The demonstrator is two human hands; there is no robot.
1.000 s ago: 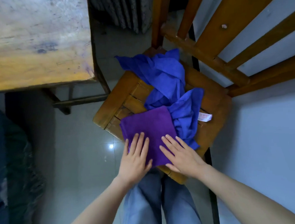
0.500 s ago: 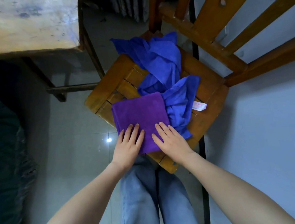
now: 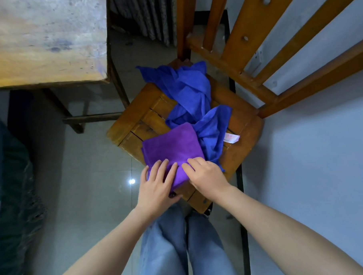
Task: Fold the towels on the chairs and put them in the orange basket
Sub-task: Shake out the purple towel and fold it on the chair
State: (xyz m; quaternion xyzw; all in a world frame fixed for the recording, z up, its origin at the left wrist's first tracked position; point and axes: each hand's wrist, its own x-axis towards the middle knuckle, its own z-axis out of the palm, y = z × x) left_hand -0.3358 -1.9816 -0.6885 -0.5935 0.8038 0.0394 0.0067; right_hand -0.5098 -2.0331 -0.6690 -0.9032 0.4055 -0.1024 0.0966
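Wooden chair (image 3: 131, 115), left hand (image 3: 155, 186), right hand (image 3: 207, 175), flat before, now gripping purple towel (image 3: 170, 144).

Forearms extended — left hand (image 3: 155, 185) and right hand (image 3: 207, 175) (its fingers curled) pinch the purple towel (image 3: 170, 144)

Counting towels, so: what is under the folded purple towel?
The purple towel rests on the wooden chair seat, touching the blue towel. What lies directly beneath is covered by it, the left hand and the right hand.

Left hand (image 3: 155, 184), right hand (image 3: 205, 173) no longer flat: now gripping purple towel (image 3: 170, 144) near edge, bunching it.
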